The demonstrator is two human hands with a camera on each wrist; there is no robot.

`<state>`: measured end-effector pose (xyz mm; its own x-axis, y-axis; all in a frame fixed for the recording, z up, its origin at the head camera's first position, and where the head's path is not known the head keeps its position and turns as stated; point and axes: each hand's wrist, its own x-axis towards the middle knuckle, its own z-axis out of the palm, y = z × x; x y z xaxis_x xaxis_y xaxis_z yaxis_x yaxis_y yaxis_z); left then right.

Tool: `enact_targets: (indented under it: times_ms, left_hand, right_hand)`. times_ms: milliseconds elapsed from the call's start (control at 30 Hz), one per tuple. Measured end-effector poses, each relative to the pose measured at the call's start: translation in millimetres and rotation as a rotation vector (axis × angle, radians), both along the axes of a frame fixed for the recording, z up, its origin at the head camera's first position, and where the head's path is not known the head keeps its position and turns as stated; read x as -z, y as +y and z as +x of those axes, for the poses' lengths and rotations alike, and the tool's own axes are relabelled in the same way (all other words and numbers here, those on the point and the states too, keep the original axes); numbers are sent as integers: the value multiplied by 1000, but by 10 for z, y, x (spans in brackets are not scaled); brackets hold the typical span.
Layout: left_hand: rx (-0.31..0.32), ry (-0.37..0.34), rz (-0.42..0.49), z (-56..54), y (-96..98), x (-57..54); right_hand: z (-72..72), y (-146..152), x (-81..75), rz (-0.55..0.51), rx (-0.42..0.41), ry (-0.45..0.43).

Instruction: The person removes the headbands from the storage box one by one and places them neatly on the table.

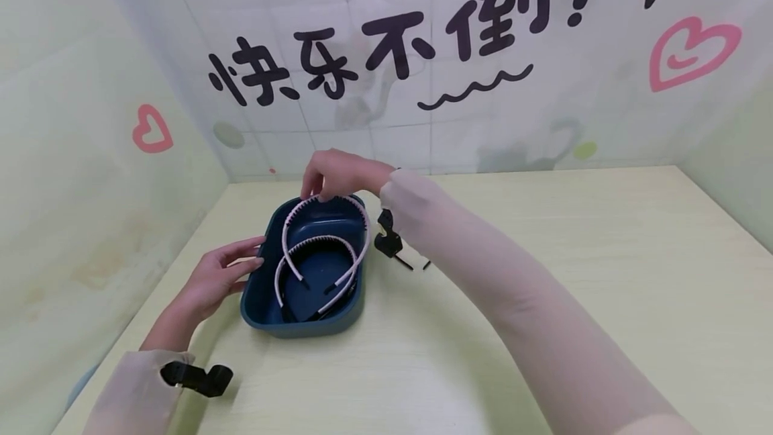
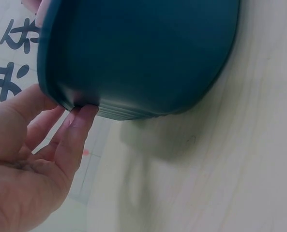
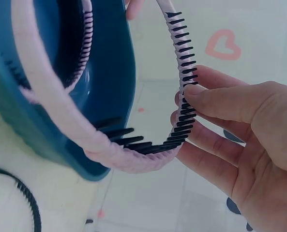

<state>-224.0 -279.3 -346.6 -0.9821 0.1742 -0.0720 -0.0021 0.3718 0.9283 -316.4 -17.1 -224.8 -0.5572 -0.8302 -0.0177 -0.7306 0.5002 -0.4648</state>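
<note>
A dark blue plastic bin (image 1: 302,329) with rounded corners stands on the table. My left hand (image 1: 211,280) grips its left rim between thumb and fingers; the left wrist view shows fingertips against the outer wall (image 2: 143,58). Over the bin's far end, my right hand (image 1: 341,172) pinches a pale pink headband (image 3: 85,130) by its curved top, which has black comb teeth inside. The ends of this headband point down into the bin. Lower in the bin lies another pale headband (image 1: 278,280), partly overlapped by the held one.
A black toothed headband (image 3: 32,198) lies on the table right of the bin; in the head view the right sleeve and wrist camera (image 1: 388,240) mostly hide it. Behind the table hangs a white printed sheet (image 1: 386,133), close to my right hand.
</note>
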Motion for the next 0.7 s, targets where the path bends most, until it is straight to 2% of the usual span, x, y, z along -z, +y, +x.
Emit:
enact_targets:
  times_ms: [300, 700]
  left_hand:
    - [3, 3, -27, 11, -11, -17]
    - [2, 7, -39, 15, -4, -21]
  right_hand:
    - [-41, 193, -23, 47, 2, 53]
    - [-87, 521, 19, 28, 61, 40]
